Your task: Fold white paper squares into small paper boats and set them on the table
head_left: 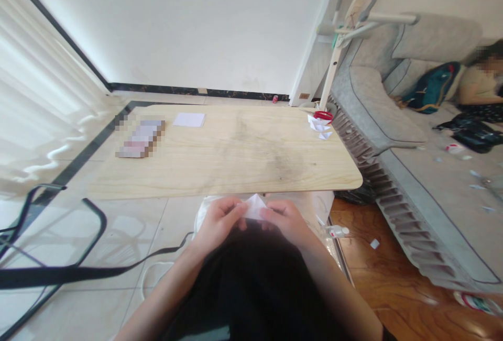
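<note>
Between my two hands, just off the table's near edge, is a small folded white paper (256, 207) with a pointed top. My left hand (225, 218) pinches its left side, thumb on the face turned to me. On the other side my right hand (286, 219) grips the right corner in the same way. The fingers behind the sheet are partly hidden. Several folded white paper boats (319, 126) lie at the table's far right corner, next to red-handled scissors (323, 116). A stack of white paper (189, 119) rests near the far edge.
The wooden table (204, 168) spans the view in front of me. A pixelated box-like object (142, 138) lies on its left part. Right of it stand a grey sofa (396, 116) with a seated person (481, 84) and a backpack (434, 88). A black strap (98, 273) crosses the lower left.
</note>
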{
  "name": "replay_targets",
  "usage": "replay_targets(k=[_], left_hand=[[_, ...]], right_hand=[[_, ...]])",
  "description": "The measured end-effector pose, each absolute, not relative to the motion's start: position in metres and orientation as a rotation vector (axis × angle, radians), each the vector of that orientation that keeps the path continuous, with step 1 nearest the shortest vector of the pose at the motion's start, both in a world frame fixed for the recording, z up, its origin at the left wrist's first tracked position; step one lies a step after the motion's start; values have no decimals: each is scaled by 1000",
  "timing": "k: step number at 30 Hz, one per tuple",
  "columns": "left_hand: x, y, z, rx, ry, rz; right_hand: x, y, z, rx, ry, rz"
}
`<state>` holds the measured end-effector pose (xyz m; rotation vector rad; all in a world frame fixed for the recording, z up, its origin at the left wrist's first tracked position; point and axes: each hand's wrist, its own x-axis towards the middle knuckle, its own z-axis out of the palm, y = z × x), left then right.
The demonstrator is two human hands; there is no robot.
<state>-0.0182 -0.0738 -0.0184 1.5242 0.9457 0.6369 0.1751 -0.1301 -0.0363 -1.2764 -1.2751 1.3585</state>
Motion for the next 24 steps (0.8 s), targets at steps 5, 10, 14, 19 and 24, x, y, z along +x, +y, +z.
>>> replay_targets(k=[5,10,14,19,24], left_hand=[[-16,-71,-13,1450,829,460],[-7,-76,-13,1348,817,400],[-6,-79,-16,1343,816,427],[-10,-78,-19,1354,820,456],[-10,-77,-25,1350,840,472]], right_hand=[[176,-131,-35,-1261,-1219,1404],[175,-133,-36,-1242,-1251,1404],[176,-134,-36,-1246,-1332,1381],[179,-132,-37,-1247,-1379,1327],[180,-131,-36,-1300,-1385,1222]])
